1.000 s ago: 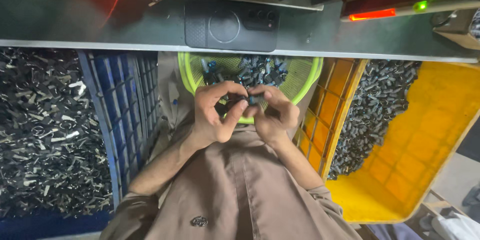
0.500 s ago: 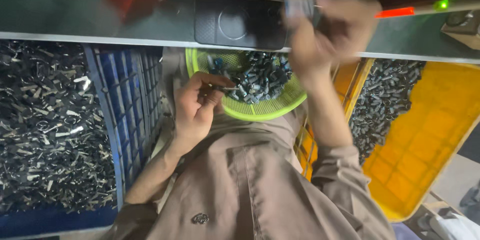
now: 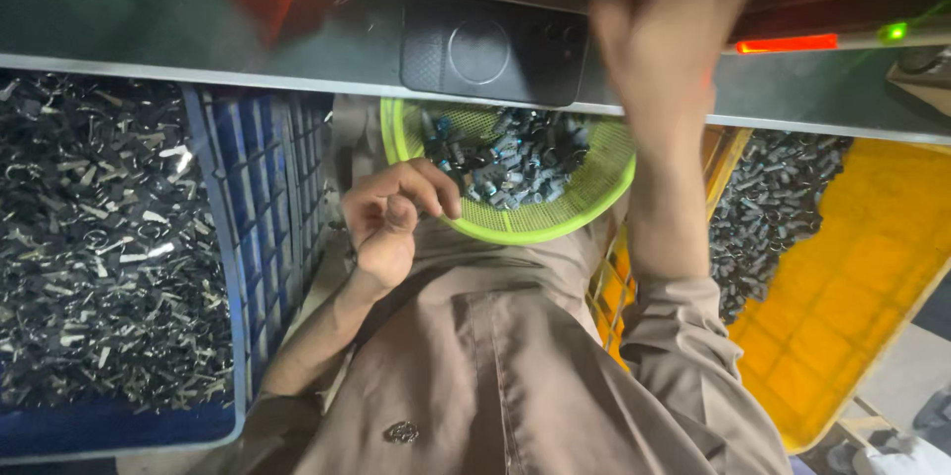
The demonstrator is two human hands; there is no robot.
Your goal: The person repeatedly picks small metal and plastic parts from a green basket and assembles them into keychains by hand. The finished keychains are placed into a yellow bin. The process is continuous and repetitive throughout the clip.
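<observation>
Dim workshop light is falling over my lap, where the green basket (image 3: 515, 227) of small dark parts (image 3: 510, 163) is resting. Just left of the basket, my left hand (image 3: 391, 222) is curling narrow, fingertips pinched, though I cannot tell around what. Above the basket, my right hand (image 3: 659, 49) is blurring against the grey machine ledge (image 3: 198, 29); its grip is unreadable. Leaning could be tipping the basket, spilling parts.

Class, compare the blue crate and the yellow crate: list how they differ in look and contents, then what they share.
The blue crate sits on the picture's left, the yellow crate on the right. The blue crate is nearly covered with small dark and silvery metal pieces; the yellow crate's dark parts lie heaped at one end, leaving bare floor. Both hold small loose parts.
</observation>
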